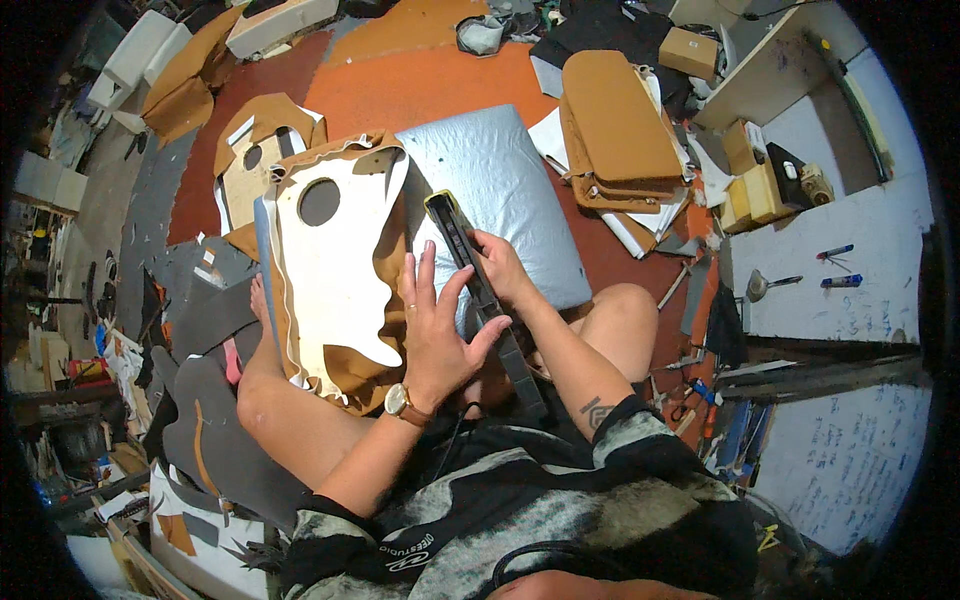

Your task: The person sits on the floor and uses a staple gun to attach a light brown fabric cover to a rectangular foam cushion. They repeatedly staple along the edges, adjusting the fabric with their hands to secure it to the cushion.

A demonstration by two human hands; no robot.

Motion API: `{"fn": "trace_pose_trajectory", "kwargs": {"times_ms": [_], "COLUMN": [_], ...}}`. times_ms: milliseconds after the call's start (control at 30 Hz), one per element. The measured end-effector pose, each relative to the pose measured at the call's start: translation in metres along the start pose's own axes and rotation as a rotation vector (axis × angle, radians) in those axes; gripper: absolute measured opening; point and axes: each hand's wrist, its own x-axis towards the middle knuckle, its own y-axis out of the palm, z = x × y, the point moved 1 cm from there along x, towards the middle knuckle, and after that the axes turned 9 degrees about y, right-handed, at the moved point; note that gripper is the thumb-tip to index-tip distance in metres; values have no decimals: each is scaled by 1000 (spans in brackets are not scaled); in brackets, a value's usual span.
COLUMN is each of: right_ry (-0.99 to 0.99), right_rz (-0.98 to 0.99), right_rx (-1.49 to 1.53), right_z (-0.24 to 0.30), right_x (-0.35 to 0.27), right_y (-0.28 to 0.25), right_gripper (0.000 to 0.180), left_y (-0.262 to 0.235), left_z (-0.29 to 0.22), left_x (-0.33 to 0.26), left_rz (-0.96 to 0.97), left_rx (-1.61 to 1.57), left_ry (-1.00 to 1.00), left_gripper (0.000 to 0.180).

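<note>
My right hand grips a long dark stapler-like tool that points up and away from me. My left hand is spread flat with fingers apart, touching the tool's side near its middle; a wristwatch sits on that wrist. Just left of my hands lies a white shaped panel with a round hole, wrapped at its edges in tan fabric, resting over my left leg. Under the hands lies a silver-grey padded cushion.
A stack of tan upholstered pieces lies beyond the cushion on the orange-red floor. Another cut-out board lies far left. Dark grey foam sheets sit at my left. White cabinets with boxes stand at right.
</note>
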Motion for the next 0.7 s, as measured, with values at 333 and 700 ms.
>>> {"fn": "trace_pose_trajectory", "kwargs": {"times_ms": [333,700], "right_ry": [34,-4], "right_rz": [59,71], "right_rx": [121,82], "right_z": [-2,6], "right_x": [4,4], "right_y": [6,2], "right_gripper": [39,35], "left_y": [-26,-32], "left_z": [9,22], "left_x": [24,47], "left_rz": [105,240], "left_rx": [209,253], "left_ry": [162,439], "left_gripper": [54,53]}}
